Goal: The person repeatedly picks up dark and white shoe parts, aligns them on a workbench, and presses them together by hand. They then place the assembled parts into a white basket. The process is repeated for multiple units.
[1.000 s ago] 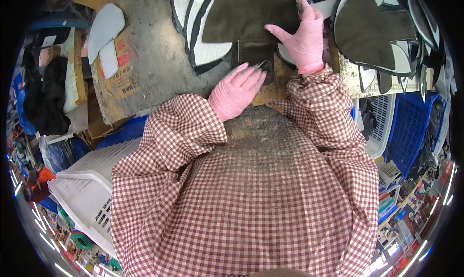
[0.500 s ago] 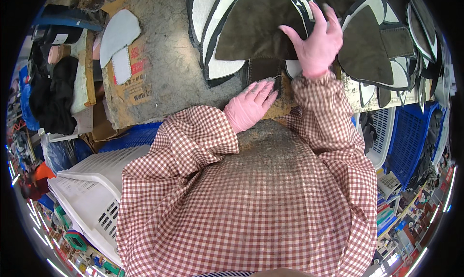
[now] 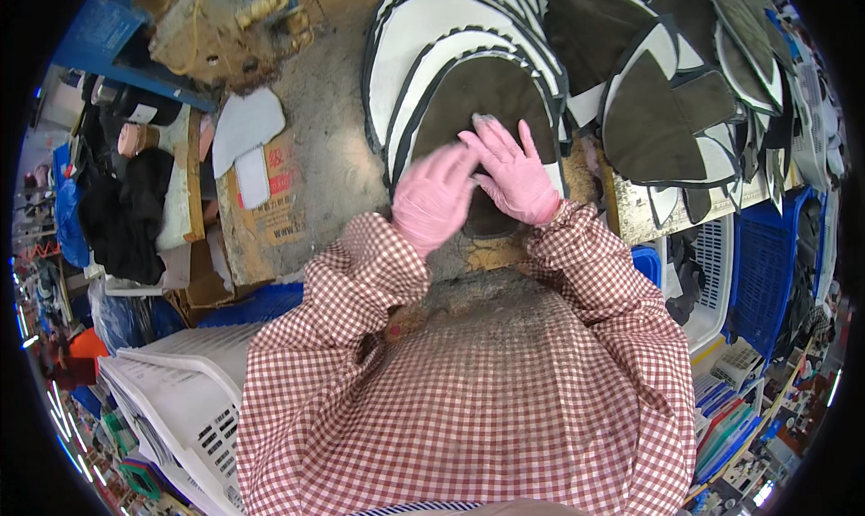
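Both hands wear thin pink gloves. My right hand (image 3: 518, 176) lies open on the lower part of a dark brown, suede-like shoe-upper piece (image 3: 487, 88), its fingers pointing up and left. Close beside it is my left hand (image 3: 436, 196), slightly blurred, with its fingers stretched out over the piece's left side. Their fingertips nearly meet, and I cannot tell whether they touch. Neither hand grips anything. The brown piece has a rounded top and a short tab (image 3: 491, 221) below, partly covered by the hands. Under and behind it fan out white-faced, dark-edged pieces (image 3: 410, 43).
A pile of similar brown pieces (image 3: 658, 129) spreads at the right. At the left lie a pale cut piece (image 3: 250, 131), a black cloth (image 3: 135, 212) and a grimy machine part (image 3: 216, 39). White (image 3: 716, 268) and blue baskets (image 3: 764, 255) stand right, a white crate (image 3: 171, 381) lower left.
My right hand has come down and left from above the piece's right edge onto it. My left hand has moved up from the tab. The view has shifted.
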Demonstrator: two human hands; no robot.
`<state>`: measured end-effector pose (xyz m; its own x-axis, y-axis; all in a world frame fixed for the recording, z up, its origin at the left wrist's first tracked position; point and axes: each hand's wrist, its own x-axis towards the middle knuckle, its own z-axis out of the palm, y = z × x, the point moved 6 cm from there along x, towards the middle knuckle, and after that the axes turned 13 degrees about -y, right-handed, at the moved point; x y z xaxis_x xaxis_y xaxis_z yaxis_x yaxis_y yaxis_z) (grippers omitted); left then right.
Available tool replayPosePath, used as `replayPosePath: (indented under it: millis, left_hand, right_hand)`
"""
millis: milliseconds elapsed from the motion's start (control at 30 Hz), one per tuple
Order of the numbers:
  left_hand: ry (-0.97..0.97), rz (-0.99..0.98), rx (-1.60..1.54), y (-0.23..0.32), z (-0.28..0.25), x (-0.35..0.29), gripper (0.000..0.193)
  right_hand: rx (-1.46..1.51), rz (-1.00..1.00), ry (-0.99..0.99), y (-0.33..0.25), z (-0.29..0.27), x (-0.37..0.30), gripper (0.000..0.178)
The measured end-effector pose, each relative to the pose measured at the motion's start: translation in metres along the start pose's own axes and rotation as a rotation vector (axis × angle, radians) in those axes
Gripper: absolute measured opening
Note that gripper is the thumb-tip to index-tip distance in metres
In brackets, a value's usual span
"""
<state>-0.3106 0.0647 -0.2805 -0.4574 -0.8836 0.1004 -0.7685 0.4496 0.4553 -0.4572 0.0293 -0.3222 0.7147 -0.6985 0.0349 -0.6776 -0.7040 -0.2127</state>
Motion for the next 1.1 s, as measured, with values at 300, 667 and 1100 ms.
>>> replayPosePath:
  millis: [300,667,1100]
  left_hand:
    - [-0.157,0.012,0.299,-0.023,0.046,-0.001,0.073]
    - [-0.184,-0.029,0.368,-0.018,0.043,0.006,0.074]
    - [-0.168,0.006,0.336,-0.021,0.050,0.008,0.077]
  right_hand:
    - [0.071,0.222,0.633,0.022,-0.068,-0.030,0.050]
    - [0.145,0.606,0.590,0.050,-0.043,-0.048,0.060]
    - [0.366,0.637,0.471,0.015,-0.034,-0.057,0.072]
